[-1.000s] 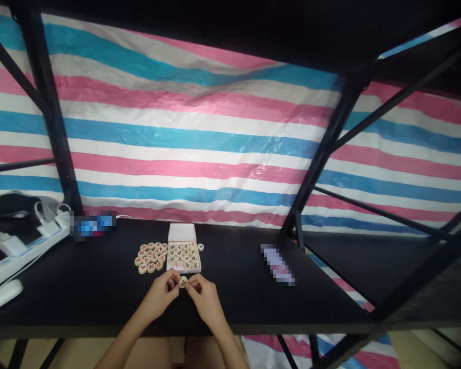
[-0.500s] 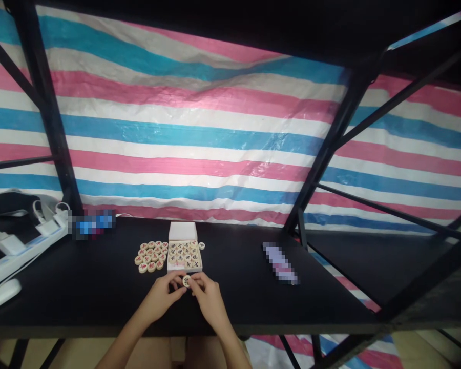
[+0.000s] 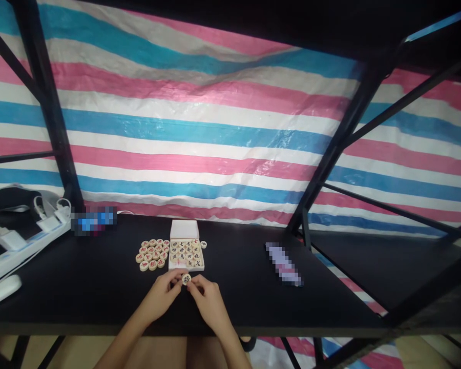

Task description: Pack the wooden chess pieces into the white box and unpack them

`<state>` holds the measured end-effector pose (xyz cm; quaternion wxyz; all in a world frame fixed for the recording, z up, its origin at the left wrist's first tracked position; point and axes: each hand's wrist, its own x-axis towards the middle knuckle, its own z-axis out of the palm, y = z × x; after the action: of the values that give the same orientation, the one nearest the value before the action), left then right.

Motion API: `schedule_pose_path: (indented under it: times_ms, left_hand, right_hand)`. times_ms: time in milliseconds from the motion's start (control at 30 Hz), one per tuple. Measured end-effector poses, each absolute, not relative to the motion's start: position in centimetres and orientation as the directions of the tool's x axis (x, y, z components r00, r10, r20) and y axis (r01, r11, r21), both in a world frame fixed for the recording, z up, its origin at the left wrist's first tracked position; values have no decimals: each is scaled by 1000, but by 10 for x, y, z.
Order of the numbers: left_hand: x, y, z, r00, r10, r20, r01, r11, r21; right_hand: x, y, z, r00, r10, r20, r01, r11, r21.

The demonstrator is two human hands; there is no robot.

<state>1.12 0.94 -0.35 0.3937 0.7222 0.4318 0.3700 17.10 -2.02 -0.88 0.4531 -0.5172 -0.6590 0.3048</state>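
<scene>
Between the fingertips of my left hand [image 3: 165, 291] and my right hand [image 3: 206, 294] is a round Chinese chess piece [image 3: 186, 279] with a black character facing up. Both hands pinch it, one from each side, just in front of the white box [image 3: 175, 266]. Rows of pieces with mostly black characters fill that box, and its lid [image 3: 184, 229] lies folded back behind it. Left of the box sits a cluster of pieces with red characters [image 3: 152, 254]. One single piece [image 3: 204, 244] rests against or close to the box's right side.
A white power strip [image 3: 26, 251] with plugs and cables runs along the left of the black table [image 3: 230, 302]. Near it lie a white rounded case [image 3: 3, 290] and a blurred blue item [image 3: 94, 221]. A blurred purple item [image 3: 284, 264] lies right. Striped sheeting [image 3: 192, 133] hangs behind.
The held piece has turned between my fingers, so its black character now shows more squarely. My hands have stayed nearly in place, and the view has shifted slightly.
</scene>
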Motion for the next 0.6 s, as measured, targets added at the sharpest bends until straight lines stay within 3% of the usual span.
schedule_pose_path:
  times_ms: [600]
  left_hand:
    - [10, 11, -8, 393, 899, 192, 407, -357, 841]
  right_hand:
    - [172, -19, -8, -32, 959, 283, 372, 274, -887]
